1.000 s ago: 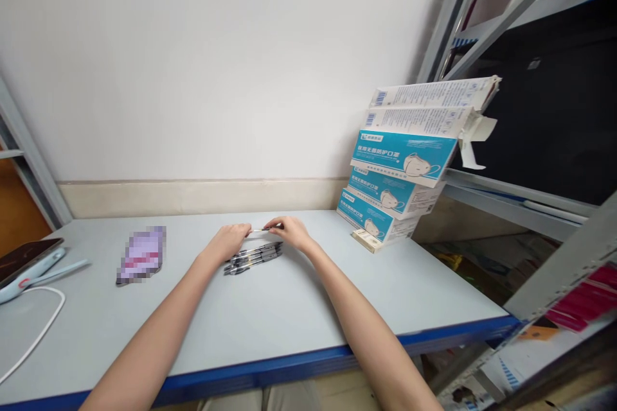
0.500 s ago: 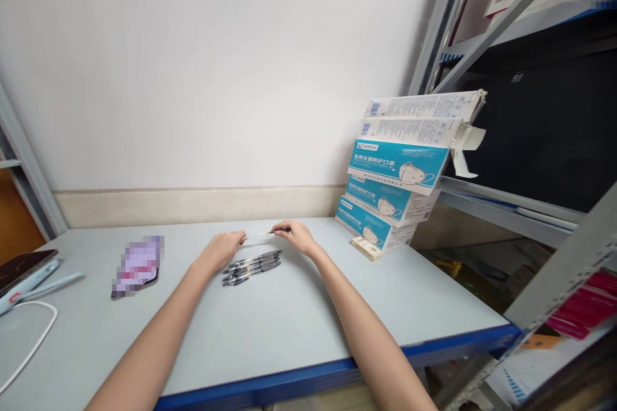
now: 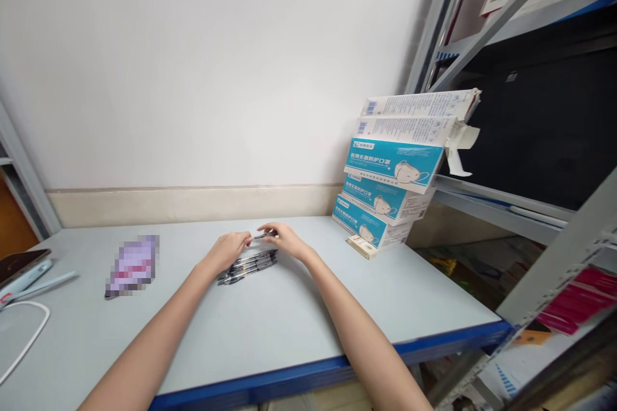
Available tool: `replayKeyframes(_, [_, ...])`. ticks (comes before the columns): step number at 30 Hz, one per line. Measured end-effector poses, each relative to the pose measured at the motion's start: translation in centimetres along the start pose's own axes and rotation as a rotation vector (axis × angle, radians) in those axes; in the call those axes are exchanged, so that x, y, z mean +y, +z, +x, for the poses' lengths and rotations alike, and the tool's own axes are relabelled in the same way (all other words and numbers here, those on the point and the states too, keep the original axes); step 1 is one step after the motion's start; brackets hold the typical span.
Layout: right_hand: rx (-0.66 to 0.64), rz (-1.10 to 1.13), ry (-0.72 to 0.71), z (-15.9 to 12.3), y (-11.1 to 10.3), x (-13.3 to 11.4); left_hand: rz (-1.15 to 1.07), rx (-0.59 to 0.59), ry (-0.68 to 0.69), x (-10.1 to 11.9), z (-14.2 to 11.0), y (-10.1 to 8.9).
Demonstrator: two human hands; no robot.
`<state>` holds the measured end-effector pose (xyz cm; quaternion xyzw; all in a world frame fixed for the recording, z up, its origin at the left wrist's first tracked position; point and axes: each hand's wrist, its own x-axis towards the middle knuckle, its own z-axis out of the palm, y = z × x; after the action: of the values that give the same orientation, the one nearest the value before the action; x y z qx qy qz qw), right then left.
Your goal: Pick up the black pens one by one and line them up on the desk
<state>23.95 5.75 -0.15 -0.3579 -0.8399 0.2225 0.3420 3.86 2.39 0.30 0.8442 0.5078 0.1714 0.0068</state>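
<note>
Pale grey, the bench (image 3: 270, 334) runs past the left edge, which also cuts off a white cable (image 3: 41, 327); the purple thing (image 3: 132, 263) at left is blotted out by coarse squares. The fingers cover much of the pen (image 3: 263, 236), and its ends are hard to make out. It is just above the far middle of the bench, its long axis running left to right and almost level; which end is the tip I cannot tell. Just nearer lie several black-and-clear pens (image 3: 248, 269), side by side, their right ends slightly farther off, their left ends partly behind the left hand (image 3: 232, 249). That hand is closed, fingers bent around the pen's left end; the right hand (image 3: 283, 239) pinches its darker right part between thumb and fingers.
</note>
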Motion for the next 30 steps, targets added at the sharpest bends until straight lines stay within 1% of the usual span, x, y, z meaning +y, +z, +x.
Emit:
replayKeyframes(2, [0.042,0.002,-0.011,0.0,0.3,0.1,0.014,-0.003,0.012,0.0,-0.1,0.1])
replayKeyframes(5, [0.107,-0.013,0.018,0.1,0.3,0.2,0.027,-0.004,0.015,-0.2,-0.1,0.1])
replayKeyframes(6, [0.11,-0.021,0.027,0.0,0.2,0.2,0.033,0.0,0.011,-0.2,-0.1,0.1])
replayKeyframes(9, [0.032,-0.051,0.044,-0.2,-0.2,-0.2,0.045,0.009,0.0,-0.2,0.0,0.1])
replayKeyframes(11, [0.01,-0.077,0.034,-0.3,-0.4,-0.4,0.044,0.012,0.004,-0.2,0.0,0.0])
replayKeyframes(14, [0.084,-0.125,-0.018,-0.4,-0.6,-0.3,0.033,0.033,-0.006,-0.3,-0.1,-0.1])
replayKeyframes(16, [0.123,-0.154,-0.027,-0.4,-0.8,-0.1,0.021,0.057,-0.02,-0.4,-0.1,-0.2])
replayKeyframes(18, [0.11,-0.164,0.009,-0.4,-0.9,0.1,0.003,0.062,-0.022,-0.5,-0.1,-0.2])
replayKeyframes(21, [0.05,-0.133,0.057,-0.4,-1.1,0.1,-0.013,0.055,-0.022,-0.7,-0.1,-0.2])
replayKeyframes(22, [0.054,-0.115,0.048,-0.5,-1.1,0.1,-0.012,0.059,-0.025,-0.7,-0.1,-0.2])
replayKeyframes(26, [0.142,-0.081,-0.015,-0.5,-1.4,0.1,-0.006,0.069,-0.026,-0.7,0.0,-0.1])
replayKeyframes(28, [0.124,-0.104,0.005,-0.5,-1.5,0.0,-0.006,0.054,-0.015,-0.8,0.0,0.0])
replayKeyframes(30, [0.077,-0.116,0.046,-0.5,-1.5,-0.1,0.004,0.042,-0.013,-0.8,0.0,0.1])
